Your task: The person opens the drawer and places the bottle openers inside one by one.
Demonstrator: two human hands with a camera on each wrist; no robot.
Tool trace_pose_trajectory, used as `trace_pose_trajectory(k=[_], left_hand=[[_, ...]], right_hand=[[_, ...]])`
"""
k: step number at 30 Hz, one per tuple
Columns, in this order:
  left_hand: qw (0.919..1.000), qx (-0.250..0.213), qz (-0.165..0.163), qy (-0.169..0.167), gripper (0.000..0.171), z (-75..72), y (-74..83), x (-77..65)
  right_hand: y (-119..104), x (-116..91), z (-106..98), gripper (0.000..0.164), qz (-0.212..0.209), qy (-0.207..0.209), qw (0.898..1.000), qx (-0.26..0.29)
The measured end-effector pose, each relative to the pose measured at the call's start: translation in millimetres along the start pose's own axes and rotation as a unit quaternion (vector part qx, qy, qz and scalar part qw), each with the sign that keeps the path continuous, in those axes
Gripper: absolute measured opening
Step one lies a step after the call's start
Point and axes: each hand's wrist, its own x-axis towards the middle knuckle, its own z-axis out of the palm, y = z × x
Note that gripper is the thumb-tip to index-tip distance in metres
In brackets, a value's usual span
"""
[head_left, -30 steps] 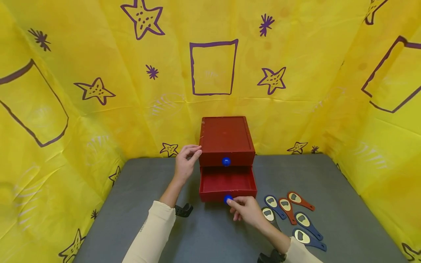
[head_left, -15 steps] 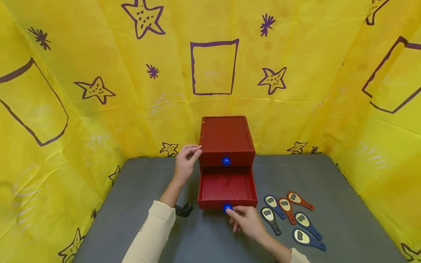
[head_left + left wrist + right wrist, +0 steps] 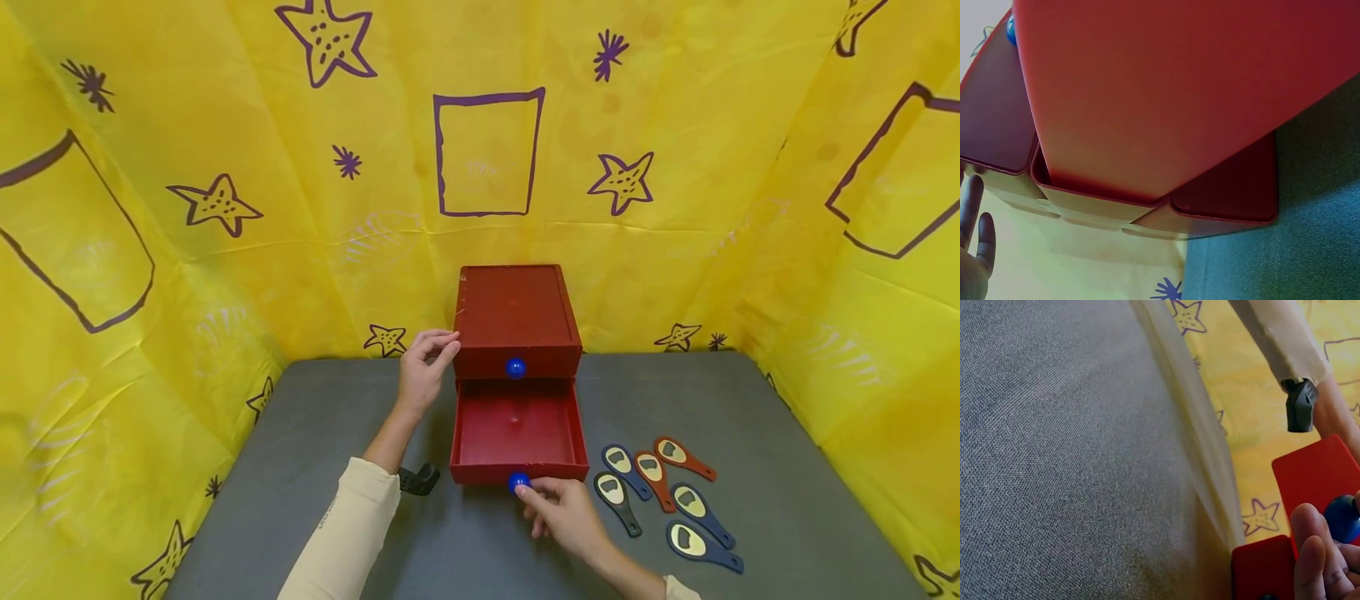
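The lower drawer (image 3: 480,475) sticks out of the front of the red box (image 3: 517,304), under the top drawer (image 3: 480,364), which is in. We can see its floor, with nothing on it. We think it is light and stiff, made of hard plastic or something like it. It looks smooth, so it may slide easily, and a hard tug could bring it right out of the box. It does not look easy to break.

The best place to take hold is the lower knob (image 3: 518,483), the blue ball in the middle of its front. It is round and shiny, so we think fingers could slip if they pinch only the tip. The right hand (image 3: 564,517) pinches it from the right side, thumb and fingers closed on it.

The left hand (image 3: 424,375) is at the left side of the box, fingertips at its top edge. In the left wrist view two of its fingers are straight and a bit apart. We cannot tell how hard they press.

To the right of the drawer, six flat bottle openers (image 3: 652,471) lie on the gray table (image 3: 337,433). Yellow cloth (image 3: 247,100) hangs behind.
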Motion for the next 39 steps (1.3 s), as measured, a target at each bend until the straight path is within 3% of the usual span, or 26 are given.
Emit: trace_pose_trajectory(k=[17, 27, 31, 35, 37, 39], left_hand=[[1.0, 0.004, 0.009, 0.001, 0.023, -3.7, -1.1, -0.8], [0.9999, 0.003, 0.009, -0.005, 0.022, -2.5, -2.3, 0.1], [0.9999, 0.005, 0.01, -0.002, 0.022, -1.5, -2.2, -0.1], [0.9999, 0.001, 0.014, 0.001, 0.022, -0.6, -1.3, -0.5], [0.9999, -0.001, 0.015, -0.001, 0.022, -0.7, -0.7, -0.7], [0.9999, 0.003, 0.014, -0.002, 0.022, -1.0, -0.3, -0.8]], right_hand=[[3, 1, 0, 0.031, 0.0, -0.004, 1.0, -0.01], [3, -7, -33, 0.026, -0.035, -0.036, 0.996, -0.076], [-1, -8, -60, 0.028, -0.041, -0.106, 0.985, -0.127], [-9, -8, -96, 0.025, -0.08, -0.199, 0.963, -0.164], [-13, -8, -114, 0.021, -0.115, -0.218, 0.953, -0.176], [-16, -7, -129, 0.018, -0.141, -0.211, 0.948, -0.193]])
